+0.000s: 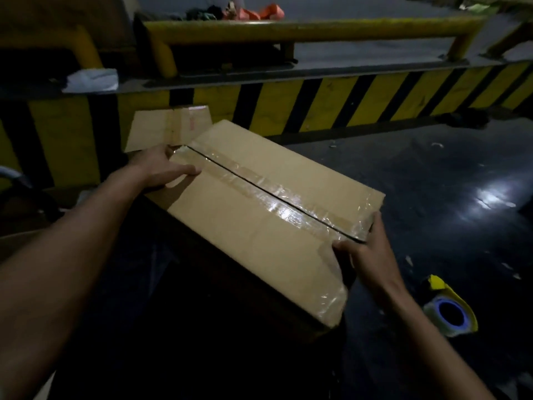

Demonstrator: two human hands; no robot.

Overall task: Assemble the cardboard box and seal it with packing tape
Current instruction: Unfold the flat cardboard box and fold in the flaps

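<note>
The dark, glossy floor [432,183] carries everything here, with a yellow-and-black striped barrier [360,99] running across from 9 to 2 o'clock. At the centre sits the cardboard box [259,215], its top flaps closed and its long axis running from 10 toward 4 o'clock. A strip of clear packing tape [277,203] lies along the centre seam, wrinkled and shiny, and folds over both ends; another patch of tape wraps the near corner at 5 o'clock.

A flat piece of cardboard [161,128] leans behind the box at 11 o'clock.

The left hand [161,166] rests partly open on the far-left end of the seam, fingers spread and pressing the tape end down rather than gripping. The right hand [366,249] curls over the near-right end, thumb on top and fingers wrapped down the side wall, holding the box edge.

The tape dispenser [450,310], yellow with a blue-cored roll, lies on the floor at 4 o'clock, apart from both hands.

The step looks like smoothing the finished seam. The next move probably calls for rubbing the wrinkles flat, or turning the box over to tape the other face.
</note>
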